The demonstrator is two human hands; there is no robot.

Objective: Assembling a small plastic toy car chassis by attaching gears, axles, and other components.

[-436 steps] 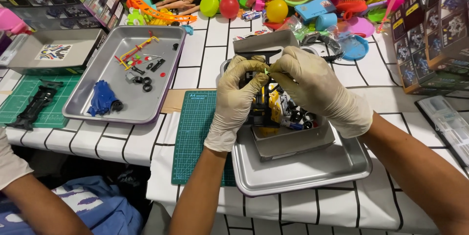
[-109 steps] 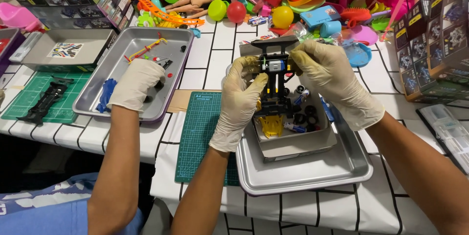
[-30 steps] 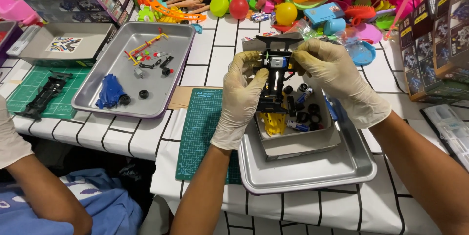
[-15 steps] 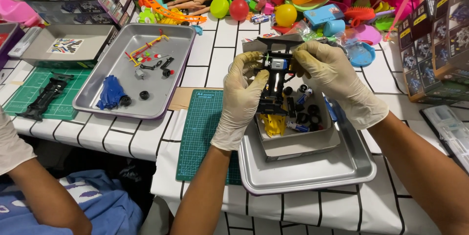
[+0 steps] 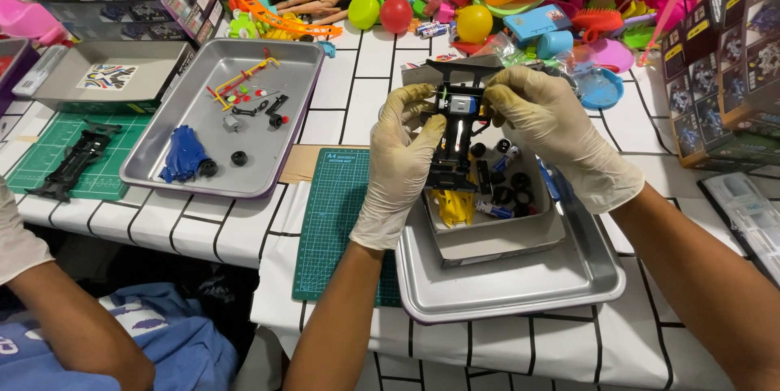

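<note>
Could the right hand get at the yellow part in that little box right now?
Probably not at once. The right hand and left hand both grip the black toy car chassis, which hangs right over the yellow part in the small box.

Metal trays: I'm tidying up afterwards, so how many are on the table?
2: one tray left of the hands holding loose parts, one tray under the small parts box.
</note>
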